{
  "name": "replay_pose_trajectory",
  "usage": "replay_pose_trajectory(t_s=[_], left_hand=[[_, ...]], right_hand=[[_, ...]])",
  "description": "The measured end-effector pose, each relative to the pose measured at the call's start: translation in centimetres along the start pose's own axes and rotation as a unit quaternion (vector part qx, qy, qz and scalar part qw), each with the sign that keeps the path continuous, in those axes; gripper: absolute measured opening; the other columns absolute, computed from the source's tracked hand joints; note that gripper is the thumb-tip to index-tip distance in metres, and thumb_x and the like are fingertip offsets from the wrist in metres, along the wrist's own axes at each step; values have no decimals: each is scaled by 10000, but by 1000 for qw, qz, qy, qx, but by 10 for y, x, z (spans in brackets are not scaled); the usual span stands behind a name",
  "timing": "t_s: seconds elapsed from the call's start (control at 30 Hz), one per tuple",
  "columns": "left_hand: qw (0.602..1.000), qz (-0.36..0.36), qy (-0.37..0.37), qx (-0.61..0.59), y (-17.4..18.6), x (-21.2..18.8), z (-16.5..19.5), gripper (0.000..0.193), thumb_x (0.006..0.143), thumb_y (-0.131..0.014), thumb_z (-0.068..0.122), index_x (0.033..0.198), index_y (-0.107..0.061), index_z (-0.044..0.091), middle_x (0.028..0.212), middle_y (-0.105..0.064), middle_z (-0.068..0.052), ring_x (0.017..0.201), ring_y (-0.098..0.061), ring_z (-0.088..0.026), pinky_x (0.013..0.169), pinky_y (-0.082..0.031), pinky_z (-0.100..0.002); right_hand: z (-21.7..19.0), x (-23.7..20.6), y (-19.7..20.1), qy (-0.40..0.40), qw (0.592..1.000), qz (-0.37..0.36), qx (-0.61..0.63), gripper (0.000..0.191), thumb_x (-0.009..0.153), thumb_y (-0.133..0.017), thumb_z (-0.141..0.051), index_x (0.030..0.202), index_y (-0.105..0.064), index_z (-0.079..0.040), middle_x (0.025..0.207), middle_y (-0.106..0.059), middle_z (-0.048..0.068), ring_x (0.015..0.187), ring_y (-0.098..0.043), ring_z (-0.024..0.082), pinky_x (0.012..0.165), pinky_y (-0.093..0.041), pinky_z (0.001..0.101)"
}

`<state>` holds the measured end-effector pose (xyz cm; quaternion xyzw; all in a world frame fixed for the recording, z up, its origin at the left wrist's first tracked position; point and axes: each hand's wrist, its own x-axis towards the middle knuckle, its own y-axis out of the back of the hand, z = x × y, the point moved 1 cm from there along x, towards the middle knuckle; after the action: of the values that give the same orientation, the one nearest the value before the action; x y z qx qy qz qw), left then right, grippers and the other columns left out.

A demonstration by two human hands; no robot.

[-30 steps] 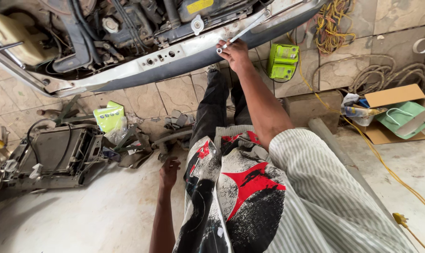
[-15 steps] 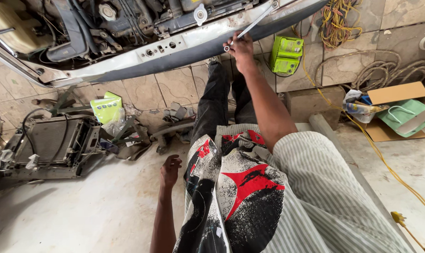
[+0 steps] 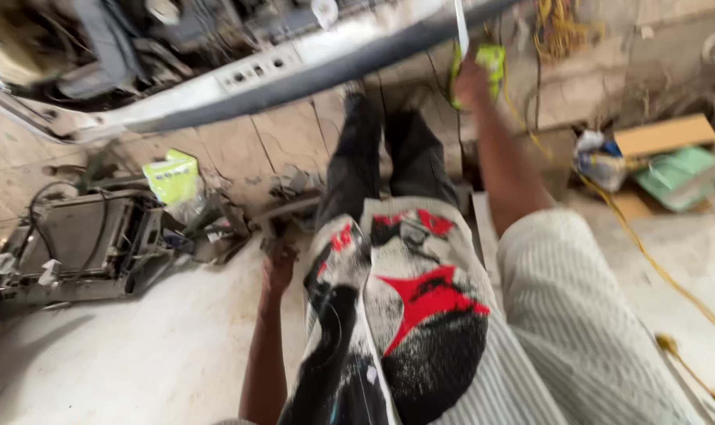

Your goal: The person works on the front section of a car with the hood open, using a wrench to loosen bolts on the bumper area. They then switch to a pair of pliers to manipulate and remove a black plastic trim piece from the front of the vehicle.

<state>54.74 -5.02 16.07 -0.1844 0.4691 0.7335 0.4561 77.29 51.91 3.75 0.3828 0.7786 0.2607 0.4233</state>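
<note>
My right hand [image 3: 471, 80] is raised in front of me and grips a long silver wrench [image 3: 461, 25] that points up toward the front edge of a silver car body panel [image 3: 310, 67]. The open engine bay [image 3: 121, 39] lies behind that panel at the top left. My left hand [image 3: 279, 267] hangs down by my left leg near the floor; its fingers look loosely curled with nothing in them. The picture is blurred by motion. My printed black, white and red shirt and dark trousers fill the middle.
A removed grey car part with wires [image 3: 82, 244] lies on the floor at left, beside a green packet [image 3: 171, 177] and scattered scraps. A green box [image 3: 491, 59] stands behind my right hand. Cardboard and a green bag [image 3: 676, 169] sit at right; a yellow cable [image 3: 649, 260] crosses the floor.
My right hand with the wrench has come off the panel's edge and moved right and slightly down. The view has shifted and blurred. My left hand stays low.
</note>
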Motion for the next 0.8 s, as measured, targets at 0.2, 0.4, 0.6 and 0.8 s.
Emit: replay_pose_trajectory(t_s=[0.2,0.4,0.6,0.8], left_hand=[[999,-18,-23,-22,-8,22,5,254,932,-666,117,1172,-688,36,939,-754,-124,767,-744,-181,680,-581,-338],[998,-30,33,-42,-12,36,26,300,952,-659,187,1206,-680,30,951,-770,-127,791,-747,-183,718,-571,-335],[999,-24,29,-25,-9,40,34,316,953,-659,222,1216,-683,47,964,-780,-122,820,-762,-182,749,-573,-322],[999,-15,41,-18,-14,34,22,307,959,-670,227,1215,-695,59,949,-794,-134,807,-769,-189,745,-583,-329]], right_hand=[[42,37,88,161,967,68,-184,280,1047,-600,-184,1276,-653,-31,979,-720,210,833,-687,402,726,-537,505],[22,24,57,221,944,132,206,247,1131,-559,-297,1077,-660,-78,965,-746,42,866,-714,196,770,-564,358],[-36,-21,-23,-66,816,12,574,198,1065,-603,-231,1186,-644,-79,931,-658,67,731,-626,117,658,-562,273],[-97,-32,-48,-139,760,7,635,186,1000,-608,-72,1159,-524,-27,1025,-747,173,906,-799,266,816,-673,391]])
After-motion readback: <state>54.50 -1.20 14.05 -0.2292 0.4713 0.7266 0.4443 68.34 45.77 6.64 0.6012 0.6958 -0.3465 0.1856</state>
